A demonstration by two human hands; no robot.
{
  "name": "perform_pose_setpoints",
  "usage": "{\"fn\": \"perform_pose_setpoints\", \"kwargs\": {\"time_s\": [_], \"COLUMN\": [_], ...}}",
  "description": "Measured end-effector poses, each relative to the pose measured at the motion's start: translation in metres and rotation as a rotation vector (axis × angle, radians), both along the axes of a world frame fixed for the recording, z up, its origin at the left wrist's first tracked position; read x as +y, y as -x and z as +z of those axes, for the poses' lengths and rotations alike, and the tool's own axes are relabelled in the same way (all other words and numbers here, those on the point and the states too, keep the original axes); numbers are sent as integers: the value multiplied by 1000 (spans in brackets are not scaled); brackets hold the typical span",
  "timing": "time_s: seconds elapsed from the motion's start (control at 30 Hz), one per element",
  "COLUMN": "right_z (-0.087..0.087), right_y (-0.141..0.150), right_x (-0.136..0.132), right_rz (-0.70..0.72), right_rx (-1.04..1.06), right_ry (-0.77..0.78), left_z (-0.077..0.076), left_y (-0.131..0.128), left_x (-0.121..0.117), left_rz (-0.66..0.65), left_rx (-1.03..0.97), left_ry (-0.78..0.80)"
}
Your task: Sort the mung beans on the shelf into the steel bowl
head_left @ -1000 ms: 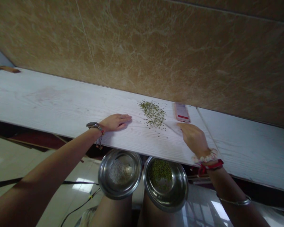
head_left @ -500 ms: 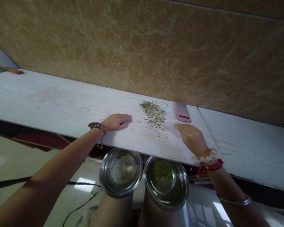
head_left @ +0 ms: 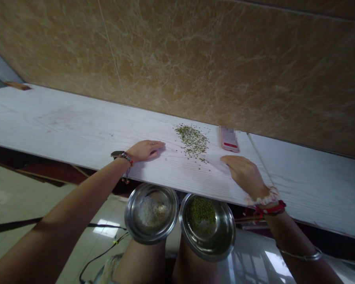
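Note:
Green mung beans [head_left: 192,139] lie scattered in a loose patch on the white wood-grain tabletop [head_left: 85,122]. My left hand [head_left: 147,150] rests flat on the tabletop to the left of the beans, fingers stretched out and holding nothing. To their right, my right hand [head_left: 243,173] is bent with its fingers curled together near the surface. What its fingertips hold, if anything, is hidden. Below the table edge, two steel bowls sit on my lap. The left bowl [head_left: 130,215] contains whitish grains; mung beans fill part of the right bowl [head_left: 226,232].
A phone [head_left: 230,142] with a lit screen lies just beyond my right hand. Behind the tabletop rises a brown marbled wall [head_left: 177,59]. A small wooden piece [head_left: 18,85] is at the far left end. Dark cables [head_left: 105,252] run across the tiled floor below.
My right hand has shifted slightly to the right, away from the beans. The left hand stays in place, and the bean patch looks nearly the same.

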State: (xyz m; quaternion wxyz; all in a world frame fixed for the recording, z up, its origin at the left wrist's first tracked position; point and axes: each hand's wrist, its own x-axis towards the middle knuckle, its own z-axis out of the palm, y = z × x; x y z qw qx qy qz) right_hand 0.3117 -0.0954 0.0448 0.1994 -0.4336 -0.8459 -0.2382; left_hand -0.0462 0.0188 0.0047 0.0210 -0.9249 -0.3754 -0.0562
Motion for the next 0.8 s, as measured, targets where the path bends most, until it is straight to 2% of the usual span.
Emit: {"fn": "perform_pose_setpoints", "kwargs": {"time_s": [0.2, 0.47, 0.63, 0.8], "right_z": [-3, 3, 3, -2], "right_y": [8, -8, -6, -1], "right_x": [6, -14, -7, -8], "right_rz": [57, 51, 25, 9], "right_rx": [1, -36, -3, -20], "right_ry": [-35, -47, -80, -48], "left_z": [0, -3, 0, 0], "left_y": [1, 3, 1, 1], "left_x": [1, 3, 1, 1], "left_rz": [-31, -33, -10, -12], "left_rx": [14, -23, 3, 8], "left_ry": [-28, -60, -30, -28]}}
